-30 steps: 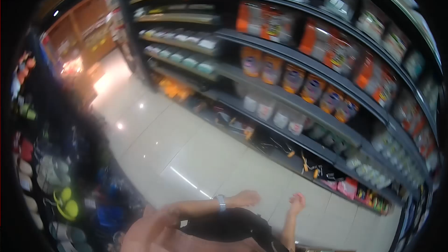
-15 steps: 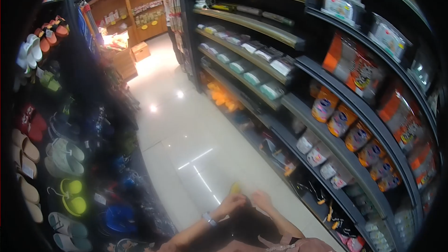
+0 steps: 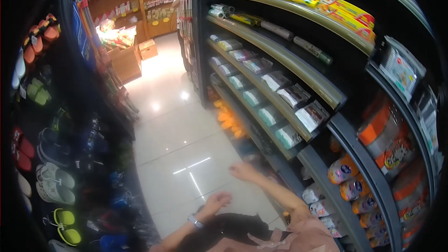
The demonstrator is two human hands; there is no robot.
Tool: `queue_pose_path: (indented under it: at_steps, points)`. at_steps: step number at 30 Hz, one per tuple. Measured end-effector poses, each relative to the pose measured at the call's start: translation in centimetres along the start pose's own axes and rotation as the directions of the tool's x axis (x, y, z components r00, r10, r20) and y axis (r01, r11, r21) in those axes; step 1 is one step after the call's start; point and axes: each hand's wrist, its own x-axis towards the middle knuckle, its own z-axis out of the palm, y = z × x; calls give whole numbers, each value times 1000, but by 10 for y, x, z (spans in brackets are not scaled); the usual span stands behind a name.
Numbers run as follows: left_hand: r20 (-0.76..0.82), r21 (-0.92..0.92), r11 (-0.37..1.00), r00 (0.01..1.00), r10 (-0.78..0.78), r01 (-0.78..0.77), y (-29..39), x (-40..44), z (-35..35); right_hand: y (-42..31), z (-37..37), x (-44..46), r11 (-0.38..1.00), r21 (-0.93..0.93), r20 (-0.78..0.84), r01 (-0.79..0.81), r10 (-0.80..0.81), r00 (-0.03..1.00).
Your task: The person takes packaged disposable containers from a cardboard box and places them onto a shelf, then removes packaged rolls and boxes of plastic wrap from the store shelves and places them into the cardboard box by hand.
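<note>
I count two bare hands, my left hand (image 3: 218,201) and my right hand (image 3: 245,171); one silver wristwatch (image 3: 196,222); one brown cardboard box (image 3: 149,50); one other person (image 3: 182,46); two bright yellow-green strapped sandals (image 3: 71,236); two pale grey perforated clogs (image 3: 57,192); two long grey wrapped rolls (image 3: 312,49); four flat teal-and-white packs (image 3: 269,115); and at least four orange pouches with blue labels (image 3: 353,188), the lower ones too blurred for me to number exactly

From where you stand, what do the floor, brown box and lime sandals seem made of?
Floor: probably polished ceramic or stone tile; joint lines and mirrored lights.
Brown box: likely matt cardboard, judging by its plain flat sides.
Lime sandals: smooth moulded foam or rubber, perhaps; evenly coloured.
</note>
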Motion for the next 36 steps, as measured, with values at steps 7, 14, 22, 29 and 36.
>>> queue_pose_path:
  at_steps: [7,14,22,29,36]
  points:
    - [140,65,996,989,52,-61,52,127,-54,-42,-81,200,869,-271,197,414,-371,907]
    - [197,177,947,952,233,-269,163,252,-136,-59,-202,392,449,-714,305,537,-491,816]
    - [159,47,929,921,356,-368,277,364,-215,-15,-373,529,561,-806,-36,185,-360,932]
    - [217,44,922,905,367,-385,334,466,-240,77,-483,611,719,-673,-265,-174,-15,964]
    - [231,163,760,773,591,-629,413,566,-246,180,-534,686,767,-594,-301,-244,69,951]
